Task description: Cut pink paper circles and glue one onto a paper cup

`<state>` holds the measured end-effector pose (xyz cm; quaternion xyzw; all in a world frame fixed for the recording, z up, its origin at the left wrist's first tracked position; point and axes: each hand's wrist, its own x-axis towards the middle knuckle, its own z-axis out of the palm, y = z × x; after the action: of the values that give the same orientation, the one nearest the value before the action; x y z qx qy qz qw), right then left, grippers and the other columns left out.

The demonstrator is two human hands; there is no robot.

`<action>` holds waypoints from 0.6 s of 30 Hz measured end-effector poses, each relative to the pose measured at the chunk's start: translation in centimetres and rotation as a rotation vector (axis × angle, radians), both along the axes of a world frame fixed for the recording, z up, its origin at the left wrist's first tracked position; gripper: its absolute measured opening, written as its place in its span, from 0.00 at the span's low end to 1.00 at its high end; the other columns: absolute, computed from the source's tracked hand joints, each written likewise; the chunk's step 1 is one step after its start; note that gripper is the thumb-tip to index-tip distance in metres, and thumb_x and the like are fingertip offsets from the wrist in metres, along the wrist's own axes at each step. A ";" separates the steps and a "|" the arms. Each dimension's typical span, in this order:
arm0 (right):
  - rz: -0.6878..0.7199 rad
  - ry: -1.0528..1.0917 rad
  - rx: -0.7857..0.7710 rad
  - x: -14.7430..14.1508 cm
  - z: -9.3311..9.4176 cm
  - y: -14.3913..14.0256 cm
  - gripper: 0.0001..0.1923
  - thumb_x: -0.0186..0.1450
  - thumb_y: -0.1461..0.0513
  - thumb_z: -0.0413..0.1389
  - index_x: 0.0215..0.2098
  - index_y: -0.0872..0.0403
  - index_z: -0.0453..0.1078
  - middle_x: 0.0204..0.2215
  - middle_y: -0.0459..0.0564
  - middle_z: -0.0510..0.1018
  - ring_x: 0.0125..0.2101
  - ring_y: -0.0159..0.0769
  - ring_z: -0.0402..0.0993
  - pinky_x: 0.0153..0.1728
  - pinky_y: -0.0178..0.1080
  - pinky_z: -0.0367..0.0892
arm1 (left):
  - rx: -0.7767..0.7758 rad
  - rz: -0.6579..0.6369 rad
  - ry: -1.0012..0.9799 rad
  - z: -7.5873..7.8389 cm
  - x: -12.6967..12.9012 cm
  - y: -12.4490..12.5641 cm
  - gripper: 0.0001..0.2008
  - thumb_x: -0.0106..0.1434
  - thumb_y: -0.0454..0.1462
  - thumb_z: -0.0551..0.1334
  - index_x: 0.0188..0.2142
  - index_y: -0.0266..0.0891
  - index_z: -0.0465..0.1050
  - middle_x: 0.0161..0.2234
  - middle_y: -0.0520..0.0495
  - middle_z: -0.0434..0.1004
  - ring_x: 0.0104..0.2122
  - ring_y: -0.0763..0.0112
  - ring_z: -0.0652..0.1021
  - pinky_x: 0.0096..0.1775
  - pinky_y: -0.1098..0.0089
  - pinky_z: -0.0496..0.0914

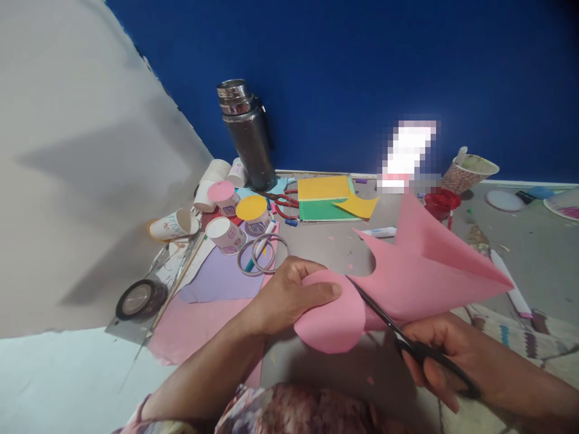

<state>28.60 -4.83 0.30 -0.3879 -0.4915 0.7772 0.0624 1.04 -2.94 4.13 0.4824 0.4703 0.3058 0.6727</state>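
My left hand pinches a rounded piece of pink paper, its thumb lying on top. In my right hand is a pair of scissors with black handles. The blades lie along the curved edge of the rounded piece, between it and the larger pink sheet. That sheet rises to the right with a curved notch and pointed corners. Whether the two pink parts are still joined near the blade tips I cannot tell. Both hands are above the grey table, close to its near side.
Paper cups topped with pink and yellow discs stand at the left, beside bangles. A steel flask leans near the blue wall. Yellow and green paper, a black tape roll and a marker lie around.
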 end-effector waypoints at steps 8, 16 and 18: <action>0.068 -0.063 0.048 -0.2 0.8 0.3 0.24 0.59 0.45 0.65 0.25 0.57 0.73 0.14 0.41 0.67 0.16 0.25 0.58 0.20 0.30 0.49 | -0.003 -0.056 0.104 0.4 -0.3 0.1 0.16 0.58 0.42 0.66 0.19 0.35 0.70 0.18 0.53 0.64 0.19 0.78 0.65 0.20 0.75 0.54; 0.065 -0.093 0.076 0.0 0.9 0.3 0.26 0.59 0.42 0.65 0.25 0.58 0.74 0.14 0.42 0.69 0.16 0.25 0.59 0.19 0.30 0.49 | 0.032 -0.082 0.138 0.6 -0.5 0.1 0.16 0.58 0.41 0.66 0.18 0.36 0.68 0.18 0.54 0.63 0.20 0.78 0.64 0.20 0.75 0.54; 0.067 -0.107 0.082 0.0 0.8 0.3 0.26 0.59 0.43 0.65 0.25 0.58 0.75 0.14 0.43 0.69 0.16 0.25 0.60 0.18 0.29 0.48 | 0.031 -0.093 0.141 0.6 -0.5 0.1 0.17 0.58 0.42 0.66 0.19 0.35 0.68 0.18 0.54 0.62 0.20 0.78 0.64 0.20 0.75 0.55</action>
<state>28.64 -4.57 1.10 -0.4092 -0.5384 0.7362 0.0260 0.51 -2.79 4.68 0.5343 0.4890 0.2466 0.6439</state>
